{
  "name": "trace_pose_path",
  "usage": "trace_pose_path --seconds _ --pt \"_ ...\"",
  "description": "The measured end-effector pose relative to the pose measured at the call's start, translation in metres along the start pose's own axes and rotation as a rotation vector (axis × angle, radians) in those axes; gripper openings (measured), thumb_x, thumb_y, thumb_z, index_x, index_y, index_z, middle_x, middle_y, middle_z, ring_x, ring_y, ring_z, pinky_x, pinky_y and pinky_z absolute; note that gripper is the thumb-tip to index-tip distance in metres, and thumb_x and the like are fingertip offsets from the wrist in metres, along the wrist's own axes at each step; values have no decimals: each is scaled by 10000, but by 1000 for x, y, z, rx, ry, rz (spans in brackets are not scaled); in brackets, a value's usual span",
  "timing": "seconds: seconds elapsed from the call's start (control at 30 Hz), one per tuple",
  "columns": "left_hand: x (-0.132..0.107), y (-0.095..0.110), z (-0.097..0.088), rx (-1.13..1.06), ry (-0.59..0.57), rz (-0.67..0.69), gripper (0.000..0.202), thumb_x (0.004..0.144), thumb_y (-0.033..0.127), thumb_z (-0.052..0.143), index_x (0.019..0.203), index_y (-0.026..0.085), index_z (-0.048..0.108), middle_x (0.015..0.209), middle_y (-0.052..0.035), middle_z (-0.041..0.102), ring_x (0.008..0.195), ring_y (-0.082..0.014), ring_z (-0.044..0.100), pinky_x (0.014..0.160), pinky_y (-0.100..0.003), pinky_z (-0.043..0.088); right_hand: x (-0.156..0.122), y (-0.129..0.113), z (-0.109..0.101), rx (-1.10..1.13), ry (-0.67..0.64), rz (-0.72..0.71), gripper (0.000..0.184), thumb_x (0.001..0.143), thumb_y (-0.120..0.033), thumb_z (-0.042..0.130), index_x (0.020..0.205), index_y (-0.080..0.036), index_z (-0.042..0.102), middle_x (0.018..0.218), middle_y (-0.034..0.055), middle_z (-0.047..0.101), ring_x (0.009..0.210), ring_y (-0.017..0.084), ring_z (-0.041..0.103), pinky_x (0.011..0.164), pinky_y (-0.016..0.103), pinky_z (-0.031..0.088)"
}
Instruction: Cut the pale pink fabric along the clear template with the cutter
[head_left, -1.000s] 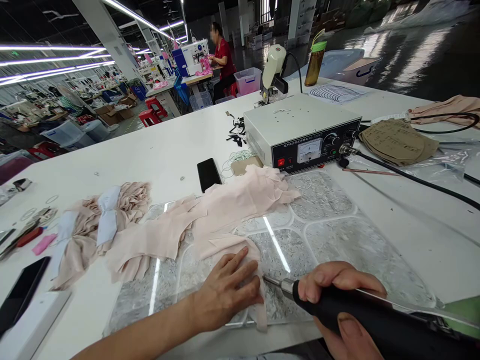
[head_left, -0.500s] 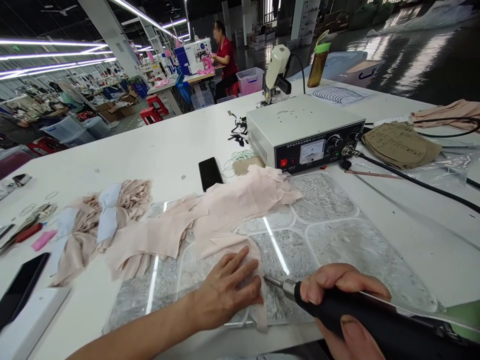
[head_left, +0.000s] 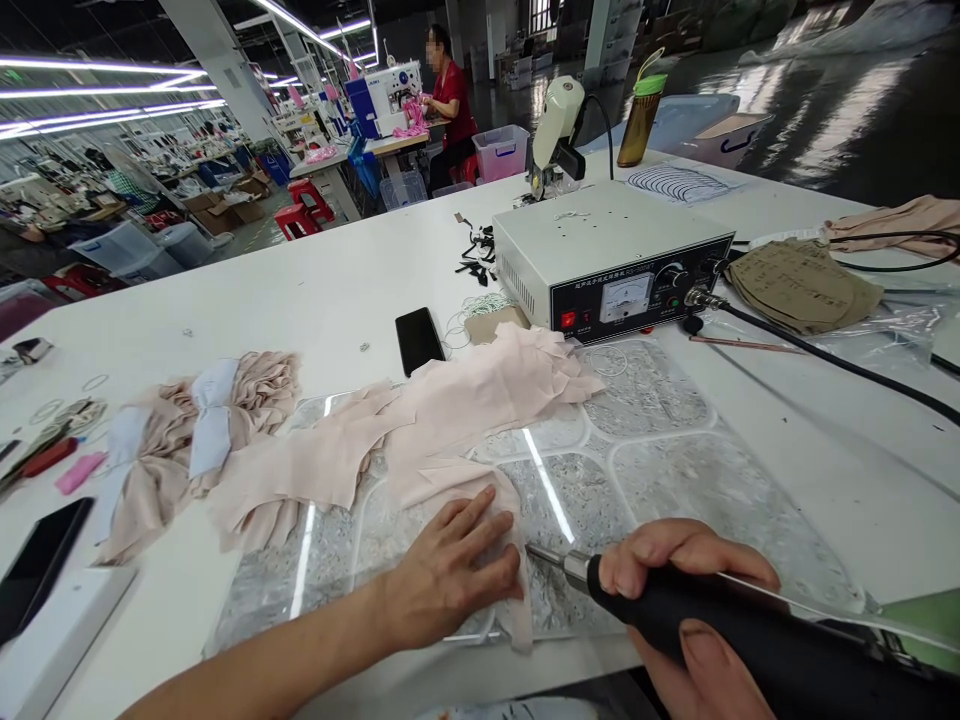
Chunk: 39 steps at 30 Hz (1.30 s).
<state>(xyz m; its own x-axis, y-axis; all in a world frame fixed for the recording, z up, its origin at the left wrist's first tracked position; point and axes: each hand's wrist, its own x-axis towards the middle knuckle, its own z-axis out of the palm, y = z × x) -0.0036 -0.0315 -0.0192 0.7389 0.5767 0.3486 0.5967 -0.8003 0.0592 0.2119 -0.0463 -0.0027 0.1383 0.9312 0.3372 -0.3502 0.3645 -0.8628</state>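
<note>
My left hand (head_left: pixel 457 570) lies on a piece of pale pink fabric (head_left: pixel 480 478), its fingers spread and pressing it onto a marbled grey mat (head_left: pixel 667 480). A narrow strip of this fabric hangs past my fingers toward the table's front edge. In my right hand (head_left: pixel 690 590) is a black ultrasonic hand tool (head_left: pixel 742 620), held with fingers wrapped round its body. The tool's thin metal tip points left, at the fabric's edge beside my left fingers; whether it touches is hard to tell. Just beyond lies a heap of pale pink fabric pieces (head_left: pixel 487 385).
A control box (head_left: pixel 630 250) with a dial stands behind the mat, a black cable (head_left: pixel 847 370) running right from it. Tied fabric bundles (head_left: pixel 214 420) and phones (head_left: pixel 420 340) lie leftward. Brown card patterns (head_left: pixel 802 285) lie right. A person (head_left: pixel 450 100) sits at a sewing machine.
The view has shifted slightly. Both hands keep nearly the same place on the fabric and tool; the tip stays close to the fabric edge.
</note>
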Motion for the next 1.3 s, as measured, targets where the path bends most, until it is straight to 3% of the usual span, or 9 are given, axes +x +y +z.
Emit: trace_pose_path --seconds 0.43,0.8,1.0,1.3 --pt "-5 -1 4 -2 21 17 205 972 321 518 1005 139 606 1131 -139 630 1217 -351 519 892 -413 466 3 -1 5 47 70 53 102 844 -306 597 940 -285 569 813 20 510 626 160 537 567 361 527" --pt "-7 0 7 5 10 18 211 949 336 559 1019 139 593 1134 -143 615 1219 -354 508 893 -418 452 5 -10 10 59 60 79 94 830 -312 604 920 -289 588 774 18 502 608 160 516 547 347 511" --pt "-9 0 9 14 15 19 214 935 339 581 1015 140 590 1141 -143 601 1223 -351 502 899 -418 451 5 -8 8 60 -8 56 101 853 -289 585 951 -266 581 810 18 517 648 152 536 584 345 526" --pt "-7 0 6 19 13 21 204 941 327 567 1011 137 594 1136 -146 600 1219 -356 502 906 -428 462 3 -7 14 30 54 65 97 853 -315 593 928 -265 560 790 7 502 638 150 522 578 346 518"
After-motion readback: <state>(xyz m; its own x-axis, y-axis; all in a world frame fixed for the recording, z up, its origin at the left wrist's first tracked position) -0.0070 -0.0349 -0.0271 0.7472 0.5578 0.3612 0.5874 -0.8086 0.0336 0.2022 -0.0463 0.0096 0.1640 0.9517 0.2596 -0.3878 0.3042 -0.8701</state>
